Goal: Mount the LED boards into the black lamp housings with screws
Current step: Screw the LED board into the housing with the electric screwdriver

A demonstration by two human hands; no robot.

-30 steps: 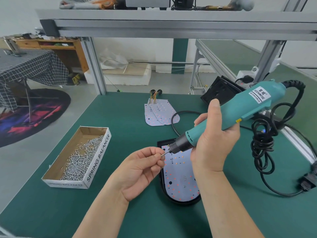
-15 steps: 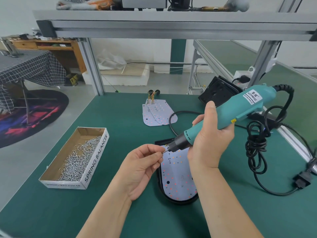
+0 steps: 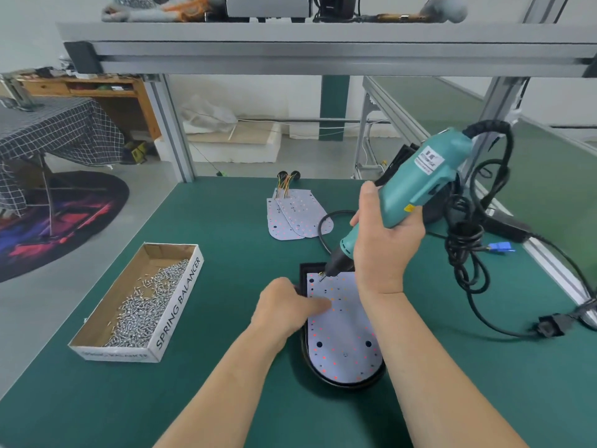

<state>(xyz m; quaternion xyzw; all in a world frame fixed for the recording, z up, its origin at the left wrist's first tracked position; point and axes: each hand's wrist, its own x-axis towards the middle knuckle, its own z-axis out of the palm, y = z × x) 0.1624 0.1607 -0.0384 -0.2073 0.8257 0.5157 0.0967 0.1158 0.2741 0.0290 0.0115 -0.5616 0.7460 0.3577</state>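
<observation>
Screwdriver (image 3: 420,185), gripped by right fingers (image 3: 405,225), dropped onto LED board (image 3: 342,334); left fingers (image 3: 318,307) hold housing (image 3: 305,270).

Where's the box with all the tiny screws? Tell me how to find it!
Start at the big green table. On its left side lies a long, shallow cardboard box, open on top. It is the only thing holding a pile of small silver screws, and its white side reads SPRING BALANCER.

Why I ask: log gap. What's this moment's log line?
right hand: holds screwdriver against LED board | left hand: grips housing
</observation>
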